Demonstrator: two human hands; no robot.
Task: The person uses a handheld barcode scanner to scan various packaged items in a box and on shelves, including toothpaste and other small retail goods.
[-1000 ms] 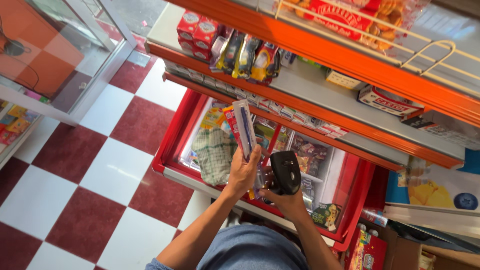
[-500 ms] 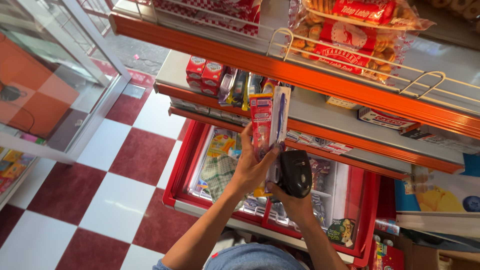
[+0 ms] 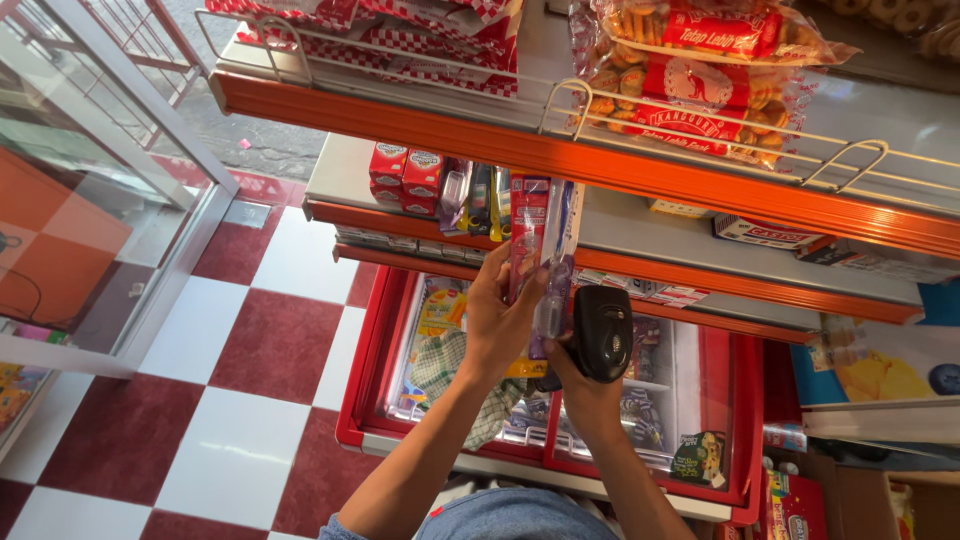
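shop shelf (image 3: 640, 215) behind, left hand (image 3: 497, 322) gripping toothbrush packs (image 3: 543, 250), right hand (image 3: 572, 372) clutching scanner (image 3: 600, 333) beside

Long red pack (image 3: 527, 235) beside clear pack (image 3: 558, 262), upright.

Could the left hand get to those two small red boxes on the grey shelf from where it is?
Probably yes. The left hand is raised just below the shelf, and the red boxes stand at its open front edge. But its fingers already hold toothbrush packs.
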